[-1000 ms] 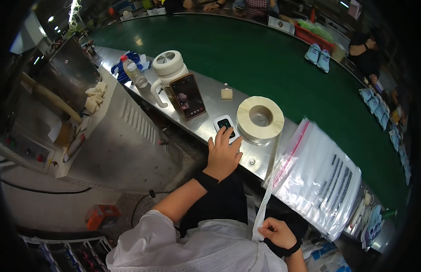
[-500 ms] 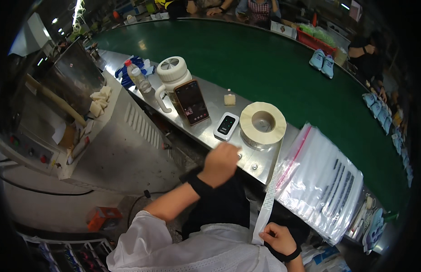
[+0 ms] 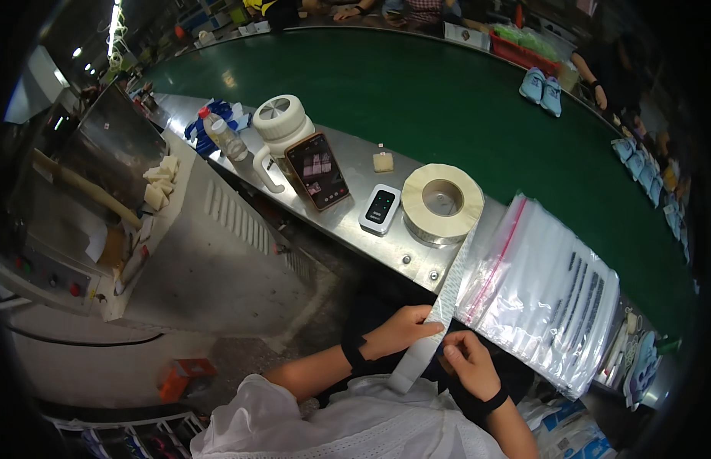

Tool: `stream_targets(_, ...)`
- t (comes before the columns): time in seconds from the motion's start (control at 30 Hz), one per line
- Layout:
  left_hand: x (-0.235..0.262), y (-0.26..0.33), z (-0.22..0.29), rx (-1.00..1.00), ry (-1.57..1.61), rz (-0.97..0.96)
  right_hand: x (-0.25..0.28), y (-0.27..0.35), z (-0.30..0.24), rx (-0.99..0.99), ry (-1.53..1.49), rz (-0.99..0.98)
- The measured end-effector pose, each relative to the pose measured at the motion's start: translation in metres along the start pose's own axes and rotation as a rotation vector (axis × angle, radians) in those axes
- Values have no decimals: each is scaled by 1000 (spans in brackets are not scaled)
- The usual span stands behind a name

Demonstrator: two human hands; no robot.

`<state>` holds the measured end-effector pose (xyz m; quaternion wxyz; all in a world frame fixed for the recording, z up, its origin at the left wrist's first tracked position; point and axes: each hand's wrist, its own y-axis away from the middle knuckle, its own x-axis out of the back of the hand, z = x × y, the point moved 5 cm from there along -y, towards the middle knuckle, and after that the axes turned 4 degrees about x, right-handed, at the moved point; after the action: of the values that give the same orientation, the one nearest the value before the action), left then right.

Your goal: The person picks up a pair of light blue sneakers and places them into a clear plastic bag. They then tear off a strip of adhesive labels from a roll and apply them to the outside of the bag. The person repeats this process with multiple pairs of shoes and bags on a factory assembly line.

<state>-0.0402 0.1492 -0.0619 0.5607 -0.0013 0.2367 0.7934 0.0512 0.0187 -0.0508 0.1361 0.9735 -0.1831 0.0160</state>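
Observation:
A large roll of white labels (image 3: 413, 222) lies on the metal ledge. From it a label strip (image 3: 424, 353) runs down over the edge toward my lap, its lower end hanging loose. My left hand (image 3: 401, 331) pinches the strip partway down, thumb on its face. Just right of it, my right hand (image 3: 475, 369) is closed, with thumb and forefinger together near the strip's edge; whether something small is between them is hidden. Beside the roll lies a stack of clear plastic bags (image 3: 535, 306) with a pink band along one side.
On the metal ledge (image 3: 325, 222) stand a phone (image 3: 318, 172), a white mug (image 3: 283, 122), a small white device (image 3: 380, 209) and bottles (image 3: 229, 141). Beyond runs a green conveyor belt (image 3: 416, 84) with light-blue shoes (image 3: 540, 92). A metal machine (image 3: 210, 252) is at left. Other people sit across.
My left hand has come down and right from near the ledge and taken hold of the strip. My right hand has let go of the strip's lower end and moved up.

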Motion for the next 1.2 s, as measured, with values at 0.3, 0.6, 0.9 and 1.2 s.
stream_targets(0.3,-7,-14,-5,54,-227,-53,7,-7,-10,-24,-300,145)
stream_targets(0.6,31,-75,40,-68,404,112,4,4,1,-41,-218,119)
stream_targets(0.9,27,-9,42,-436,-146,472,-10,16,-28,274,317,-145)
stream_targets(1.2,-35,52,57,-669,-938,372,-7,1,-46,331,207,41)
